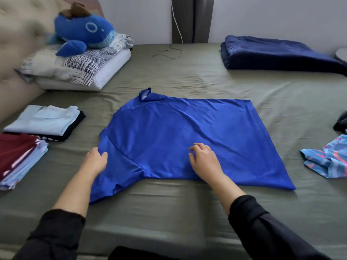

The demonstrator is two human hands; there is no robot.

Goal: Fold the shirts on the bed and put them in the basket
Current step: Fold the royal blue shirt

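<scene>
Here a royal-blue shirt [187, 136] of smooth, slightly glossy knit lies spread flat across the middle of the bed [187, 76], its collar turned toward the pillows and its hem squared off toward the right; shallow ripples run across the cloth. The bed wears a matte olive sheet, lightly creased. The left hand [96, 159] pinches the shirt's near left edge by the sleeve, fingers curled onto the fabric. The right hand [204, 158] rests on the shirt's body, fingers loosely bent and pressing down, gripping nothing. At the left sit two neat rectangular stacks of folded shirts: a pale-blue one on black [47, 121], and a maroon one on light layers [18, 156]. A crumpled patterned shirt [326, 158] in blue and pink lies at the right. Farther back rest a fuzzy blue whale plush [84, 32] on pillows [78, 68] and a folded navy blanket [277, 53].
</scene>
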